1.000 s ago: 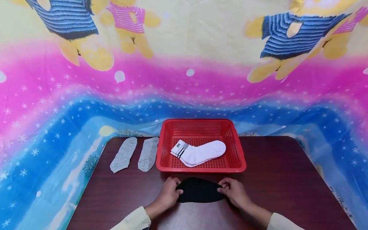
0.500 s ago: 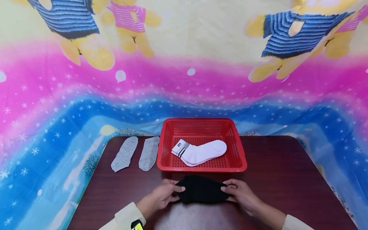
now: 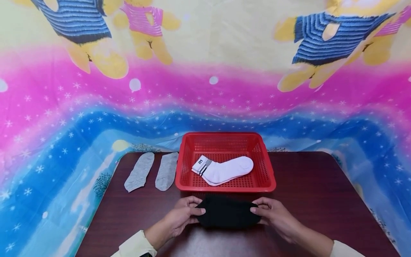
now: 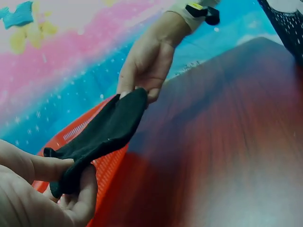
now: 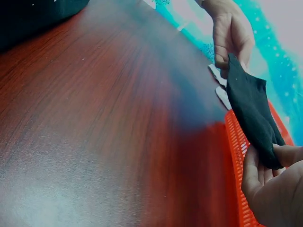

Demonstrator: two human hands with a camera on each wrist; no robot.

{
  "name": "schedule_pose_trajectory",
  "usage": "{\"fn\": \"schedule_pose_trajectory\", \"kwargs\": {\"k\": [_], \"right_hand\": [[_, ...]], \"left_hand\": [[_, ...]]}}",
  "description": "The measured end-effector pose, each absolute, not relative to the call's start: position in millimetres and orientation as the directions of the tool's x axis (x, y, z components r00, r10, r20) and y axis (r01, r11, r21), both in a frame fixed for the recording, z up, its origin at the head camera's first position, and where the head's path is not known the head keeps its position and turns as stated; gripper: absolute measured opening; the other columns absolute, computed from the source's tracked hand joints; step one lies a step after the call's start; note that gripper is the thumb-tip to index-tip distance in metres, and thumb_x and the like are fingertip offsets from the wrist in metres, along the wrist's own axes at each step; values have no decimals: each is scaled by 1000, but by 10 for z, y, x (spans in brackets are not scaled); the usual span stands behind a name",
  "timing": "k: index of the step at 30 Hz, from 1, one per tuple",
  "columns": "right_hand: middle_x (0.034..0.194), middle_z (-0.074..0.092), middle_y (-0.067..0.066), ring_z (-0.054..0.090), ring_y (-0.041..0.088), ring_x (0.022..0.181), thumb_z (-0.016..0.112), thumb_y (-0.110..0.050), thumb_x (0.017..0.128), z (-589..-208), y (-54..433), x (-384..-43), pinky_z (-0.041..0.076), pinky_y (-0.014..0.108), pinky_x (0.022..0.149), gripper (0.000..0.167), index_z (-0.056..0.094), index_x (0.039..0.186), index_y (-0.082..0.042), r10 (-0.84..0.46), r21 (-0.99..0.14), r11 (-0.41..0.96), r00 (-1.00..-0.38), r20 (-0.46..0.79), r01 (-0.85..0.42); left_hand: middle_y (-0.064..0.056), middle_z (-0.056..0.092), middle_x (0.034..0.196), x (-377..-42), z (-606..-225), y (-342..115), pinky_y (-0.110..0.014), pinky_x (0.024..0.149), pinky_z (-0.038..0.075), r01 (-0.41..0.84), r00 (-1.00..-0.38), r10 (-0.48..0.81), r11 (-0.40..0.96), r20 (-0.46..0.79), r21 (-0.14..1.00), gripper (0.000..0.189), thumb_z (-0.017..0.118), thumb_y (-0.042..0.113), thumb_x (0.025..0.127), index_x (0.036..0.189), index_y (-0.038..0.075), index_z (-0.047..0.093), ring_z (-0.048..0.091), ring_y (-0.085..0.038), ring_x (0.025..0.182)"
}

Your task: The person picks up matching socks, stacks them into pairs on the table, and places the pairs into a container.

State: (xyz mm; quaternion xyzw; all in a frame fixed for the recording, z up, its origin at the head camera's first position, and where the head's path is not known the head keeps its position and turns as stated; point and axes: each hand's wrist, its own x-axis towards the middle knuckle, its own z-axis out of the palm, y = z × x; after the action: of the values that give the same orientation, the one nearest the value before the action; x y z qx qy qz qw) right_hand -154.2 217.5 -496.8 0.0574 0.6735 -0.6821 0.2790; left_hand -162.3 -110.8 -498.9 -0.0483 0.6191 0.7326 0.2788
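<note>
Slightly toward the table's right edge, the right hand [image 3: 277,217] has shifted since half a second ago, drawing its end of the black fabric [image 3: 228,212] outward. The left hand [image 3: 179,217] keeps its fingertips in nearly the same place, though its wrist has slid a little toward the table's left edge. So the black fabric spans wider between them, which suggests it is being pulled out flat and kept taut; it looks like a sock, perhaps more than one layer, though I cannot tell for sure.

Each hand is clamped on one end, thumb above and fingers beneath, and the wrist views show the fabric raised clear of the table [image 3: 321,200]. It hangs on the near side of the red basket [image 3: 224,190], outside it.

Next comes that basket, unmoved, set back near the middle of the table's far edge. White socks [image 3: 228,172] with dark-striped cuffs lie inside, cuffs pointing to the left edge and toes to the right. Toward the far left corner, two grey socks lie flat: one grey sock [image 3: 165,172] just beside the basket, the other grey sock [image 3: 139,172] nearer the left edge. Beyond the far edge rises a patterned cloth [image 3: 205,89].
</note>
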Motion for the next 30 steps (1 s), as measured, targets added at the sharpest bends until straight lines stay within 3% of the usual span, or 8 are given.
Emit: {"fn": "schedule_pose_trajectory", "kwargs": {"k": [4,9,21,26,30], "right_hand": [[102,71,3,72,15,94,68,-22,99,-4892,2176,-1561,61,35,84,40,55,127,5,-272,-886,91,-845,-461,455],[104,67,2,69,15,93,67,-26,100,-4824,2158,-1579,60,37,85,45,53,130,4,-253,-885,92,-849,-464,456],[104,69,-1,72,13,95,66,-23,101,-4571,2165,-1655,60,33,87,29,60,121,-3,-268,-922,31,-885,-380,386],[106,70,1,72,15,96,67,-25,100,-4485,2179,-1717,60,33,87,34,59,123,-2,-259,-928,41,-893,-369,371],[108,70,1,72,15,97,67,-25,100,-4432,2195,-1764,60,32,87,38,58,127,-1,-238,-927,41,-898,-371,372]], "left_hand": [[-2,65,89,-1639,-4897,-1099,-30,72,60,-389,-883,291,-18,-367,921,35,69,1,92,122,-12,58,68,-9,78],[-3,71,90,-1661,-4778,-1096,-31,71,61,-342,-902,276,11,-332,940,32,67,2,95,122,-15,61,69,-8,76],[-13,77,97,-1736,-4521,-1104,-34,70,62,-317,-921,223,48,-319,947,33,68,11,97,120,-12,63,70,-12,71],[-10,75,95,-1775,-4442,-1081,-31,72,60,-271,-938,201,76,-281,959,30,68,8,96,119,-10,63,69,-11,75],[-14,72,107,-1814,-4393,-1067,-31,77,59,-230,-949,195,112,-248,967,30,68,6,95,122,-8,63,67,-11,83]]}}
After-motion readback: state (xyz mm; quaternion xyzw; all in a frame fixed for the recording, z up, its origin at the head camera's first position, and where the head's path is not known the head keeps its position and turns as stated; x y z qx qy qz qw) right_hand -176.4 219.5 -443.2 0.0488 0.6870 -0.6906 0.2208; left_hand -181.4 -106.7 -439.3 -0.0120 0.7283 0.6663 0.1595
